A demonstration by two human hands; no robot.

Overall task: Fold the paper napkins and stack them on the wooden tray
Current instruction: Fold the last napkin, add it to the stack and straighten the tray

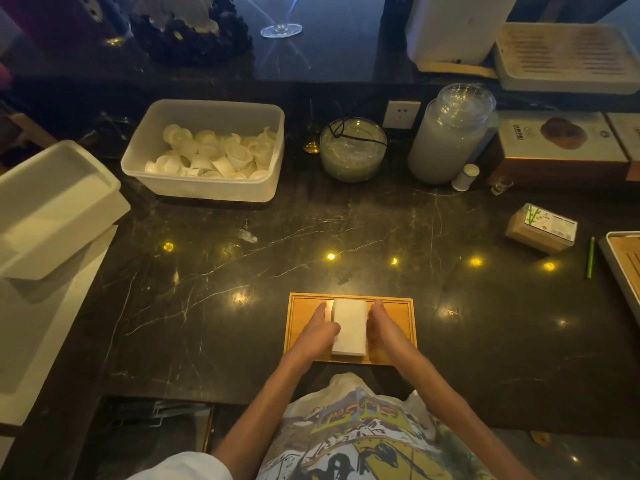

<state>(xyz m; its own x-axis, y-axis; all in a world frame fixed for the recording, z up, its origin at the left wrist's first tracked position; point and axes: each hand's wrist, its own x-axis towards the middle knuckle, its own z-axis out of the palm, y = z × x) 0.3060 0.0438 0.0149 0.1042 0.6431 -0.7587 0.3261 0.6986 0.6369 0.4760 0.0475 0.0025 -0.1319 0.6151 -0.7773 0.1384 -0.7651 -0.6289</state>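
Note:
A stack of folded white paper napkins (349,327) lies in the middle of the wooden tray (401,306) near the counter's front edge. My left hand (320,329) lies flat against the stack's left side, fingers straight and together, thumb touching the napkin edge. Pressed flat against the right side of the stack is my right hand (381,327). Both palms squeeze the stack from the sides; neither hand lifts it.
A clear tub of small white cups (207,150) stands at the back left, white bins (52,209) at far left. A glass bowl (353,150), a tall jar (450,133) and boxes line the back. A tissue pack (542,228) and another tray (623,261) sit right.

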